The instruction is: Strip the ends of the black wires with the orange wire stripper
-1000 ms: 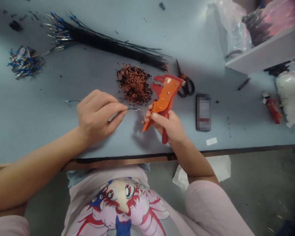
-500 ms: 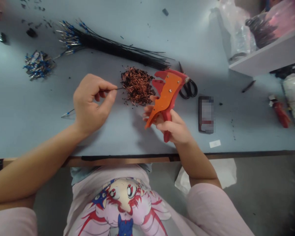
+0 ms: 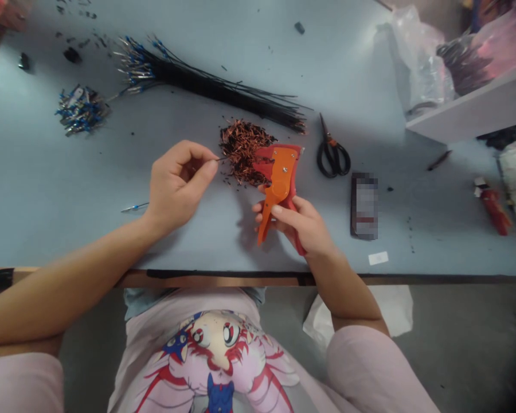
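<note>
Between thumb and forefinger, my left hand (image 3: 178, 183) pinches a thin black wire (image 3: 222, 159) whose end points right. Behind this hand the wire's other end shows a blue-and-silver terminal (image 3: 133, 208) low over the table. My right hand (image 3: 301, 223) is wrapped round the handles of an orange and red wire stripper (image 3: 279, 175). The stripper's jaws face left, a short distance from the wire tip. Under and behind the jaws lies a heap of copper and black wire scraps (image 3: 245, 146), partly covered by the tool.
A long bundle of black wires (image 3: 223, 94) with blue terminals lies behind the heap. Loose blue terminals (image 3: 81, 110) are piled at left. Black-handled scissors (image 3: 334, 152), a phone (image 3: 364, 205) and red pliers (image 3: 492, 206) lie to the right. Plastic bags (image 3: 425, 63) sit in a bin at back right.
The wire stripper has turned and dropped so its jaws now face left, towards the wire tip. The scissors are now fully uncovered. The view has shifted slightly.
</note>
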### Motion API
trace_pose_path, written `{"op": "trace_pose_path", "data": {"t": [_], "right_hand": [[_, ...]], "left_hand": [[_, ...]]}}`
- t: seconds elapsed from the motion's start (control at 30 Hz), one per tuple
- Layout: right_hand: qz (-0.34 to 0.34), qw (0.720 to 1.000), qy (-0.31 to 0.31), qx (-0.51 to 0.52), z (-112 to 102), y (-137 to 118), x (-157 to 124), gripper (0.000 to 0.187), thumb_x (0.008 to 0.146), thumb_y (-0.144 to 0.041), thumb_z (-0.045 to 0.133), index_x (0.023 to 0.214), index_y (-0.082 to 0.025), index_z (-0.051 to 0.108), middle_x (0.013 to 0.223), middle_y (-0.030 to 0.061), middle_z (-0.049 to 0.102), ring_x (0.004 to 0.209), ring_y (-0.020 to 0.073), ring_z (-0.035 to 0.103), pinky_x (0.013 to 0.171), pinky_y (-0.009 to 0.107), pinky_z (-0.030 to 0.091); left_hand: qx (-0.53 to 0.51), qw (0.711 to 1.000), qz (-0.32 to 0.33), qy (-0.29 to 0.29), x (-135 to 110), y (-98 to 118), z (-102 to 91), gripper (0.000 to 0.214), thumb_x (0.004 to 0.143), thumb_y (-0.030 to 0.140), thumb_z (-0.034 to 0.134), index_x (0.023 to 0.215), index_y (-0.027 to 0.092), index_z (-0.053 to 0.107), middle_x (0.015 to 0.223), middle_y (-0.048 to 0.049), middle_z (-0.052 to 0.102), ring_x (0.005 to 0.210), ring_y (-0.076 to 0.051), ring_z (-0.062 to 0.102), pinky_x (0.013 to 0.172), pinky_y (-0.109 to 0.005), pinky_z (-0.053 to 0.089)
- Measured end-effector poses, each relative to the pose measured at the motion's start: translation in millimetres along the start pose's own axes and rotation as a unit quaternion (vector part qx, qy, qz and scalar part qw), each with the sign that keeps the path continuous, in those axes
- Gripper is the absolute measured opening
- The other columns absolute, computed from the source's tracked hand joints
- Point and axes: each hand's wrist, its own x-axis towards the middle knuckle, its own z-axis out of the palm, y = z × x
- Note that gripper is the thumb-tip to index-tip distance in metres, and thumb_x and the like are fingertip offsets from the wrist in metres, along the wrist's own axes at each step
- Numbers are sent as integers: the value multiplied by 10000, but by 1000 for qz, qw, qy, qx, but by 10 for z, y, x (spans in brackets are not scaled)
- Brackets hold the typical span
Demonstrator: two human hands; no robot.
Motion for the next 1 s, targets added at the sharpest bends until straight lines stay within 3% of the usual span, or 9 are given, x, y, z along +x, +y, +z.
{"op": "trace_pose_path", "data": {"t": [0.27,0.67,1.0], "right_hand": [[-22,999,-44,-11,-3,38,-8,393,727,-264,795,1071,-164,633,993,83,697,800,178,671,730,364,608],[37,984,-168,46,24,67,-64,342,753,-256,786,1043,-150,640,890,51,674,757,177,669,710,397,621],[47,980,-189,50,13,63,-79,364,789,-355,764,1043,-144,612,855,50,664,730,191,674,700,412,605]], "left_hand": [[26,1000,8,5,0,-9,-1,40,843,241,635,812,232,659,691,21,610,632,-109,533,554,-265,420],[7,999,-1,-52,-55,13,37,57,822,238,641,785,196,651,704,9,619,636,-108,535,576,-254,421],[4,995,-15,-101,-76,42,32,55,828,228,635,805,186,661,716,10,628,626,-101,534,564,-236,413]]}}
